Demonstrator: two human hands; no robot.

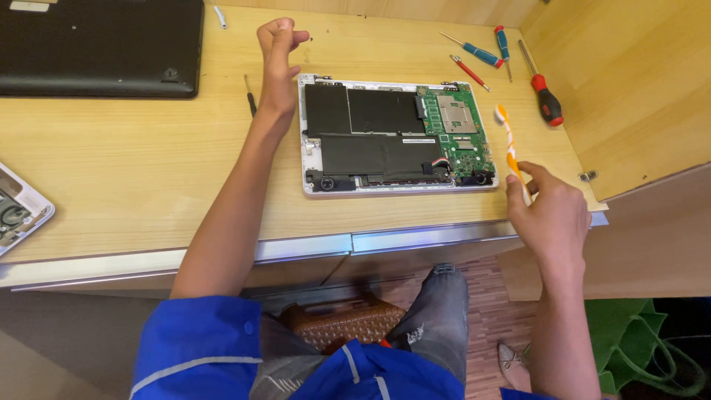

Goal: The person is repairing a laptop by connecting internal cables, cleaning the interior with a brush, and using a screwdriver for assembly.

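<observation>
An opened laptop base [398, 135] lies on the wooden desk [133, 170], showing black battery packs and a green circuit board [459, 130]. My right hand [549, 215] hovers at the desk's front right edge and grips an orange and white toothbrush [509, 148] that points up toward the circuit board. My left hand [278, 63] is raised above the desk just left of the laptop's top corner, fingers loosely curled and apart, holding nothing. A small black screwdriver [251, 96] lies beside that wrist.
A black laptop cover [100, 46] rests at the back left. Another opened device [18, 211] pokes in at the left edge. Several screwdrivers, blue-handled [474, 52] and red-handled [546, 95], lie at the back right by a wooden side wall [629, 89]. My knees are under the desk.
</observation>
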